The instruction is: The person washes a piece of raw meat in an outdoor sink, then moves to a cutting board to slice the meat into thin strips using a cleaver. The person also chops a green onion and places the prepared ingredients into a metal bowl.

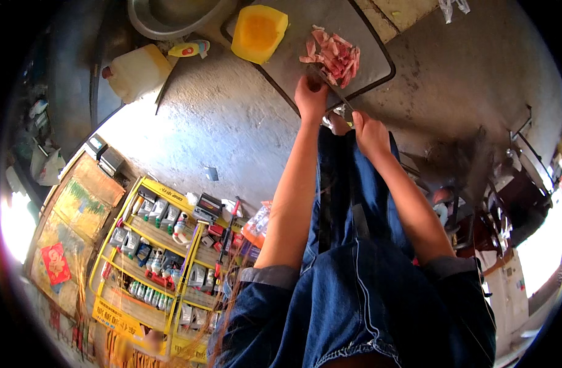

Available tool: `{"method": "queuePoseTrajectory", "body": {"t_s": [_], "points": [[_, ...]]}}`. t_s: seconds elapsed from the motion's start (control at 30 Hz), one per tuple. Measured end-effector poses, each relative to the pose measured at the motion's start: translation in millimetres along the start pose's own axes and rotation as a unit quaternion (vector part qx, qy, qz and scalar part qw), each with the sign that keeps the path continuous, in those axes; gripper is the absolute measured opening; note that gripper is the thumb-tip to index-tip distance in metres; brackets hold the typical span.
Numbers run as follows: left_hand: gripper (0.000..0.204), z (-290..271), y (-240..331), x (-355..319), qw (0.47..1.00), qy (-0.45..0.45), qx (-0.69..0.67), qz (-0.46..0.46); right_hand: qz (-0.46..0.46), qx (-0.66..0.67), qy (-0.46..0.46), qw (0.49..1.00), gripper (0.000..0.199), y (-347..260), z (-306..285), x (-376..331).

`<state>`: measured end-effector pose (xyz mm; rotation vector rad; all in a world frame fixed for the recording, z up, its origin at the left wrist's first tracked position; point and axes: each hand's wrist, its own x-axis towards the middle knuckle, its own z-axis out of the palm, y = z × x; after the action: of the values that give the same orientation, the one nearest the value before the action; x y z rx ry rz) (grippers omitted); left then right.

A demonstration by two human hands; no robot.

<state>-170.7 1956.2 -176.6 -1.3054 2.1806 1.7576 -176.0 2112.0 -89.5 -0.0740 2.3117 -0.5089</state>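
Note:
My right hand (372,134) is closed around the handle of a knife (337,93), whose blade slants up and left along the near side of a heap of raw meat strips (336,54). Close to the blade's far end is my left hand (311,98), fingers curled together; whatever they hold, if anything, is hidden. The pink and red strips lie on a grey board (370,40) with a dark rim. A thick yellow piece of pumpkin (260,34) rests at the board's left side, apart from both hands.
Left of the board are a metal basin (177,29), a whitish plastic jug (137,73) and a small yellow packet (189,49) on the floor. Yellow shelves (149,230) with bottles stand at lower left. Dark cluttered objects (505,202) occupy the right.

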Motion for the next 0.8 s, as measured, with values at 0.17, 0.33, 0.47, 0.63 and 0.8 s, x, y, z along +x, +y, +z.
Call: {"method": "queuePoseTrajectory", "body": {"t_s": [0.17,0.33,0.47,0.63,0.8], "points": [[0.015,-2,6,-3,0.996,-0.017,-0.081,-0.029,-0.023,0.037,0.006,0.999,0.046,8,-7,2],[0.009,-1,-3,23,0.991,0.046,-0.122,-0.011,-0.087,0.034,0.046,0.995,0.047,12,-28,-10],[0.021,1,0,34,0.989,-0.004,-0.127,0.073,-0.18,-0.019,0.117,0.976,0.049,18,-55,-7],[0.027,-4,30,39,0.929,-0.17,-0.33,0.001,-0.203,0.011,0.102,0.974,0.048,33,-80,11],[0.043,-4,75,21,0.749,-0.304,-0.525,-0.265,-0.094,0.254,-0.039,0.962,0.051,40,-78,23]]}}
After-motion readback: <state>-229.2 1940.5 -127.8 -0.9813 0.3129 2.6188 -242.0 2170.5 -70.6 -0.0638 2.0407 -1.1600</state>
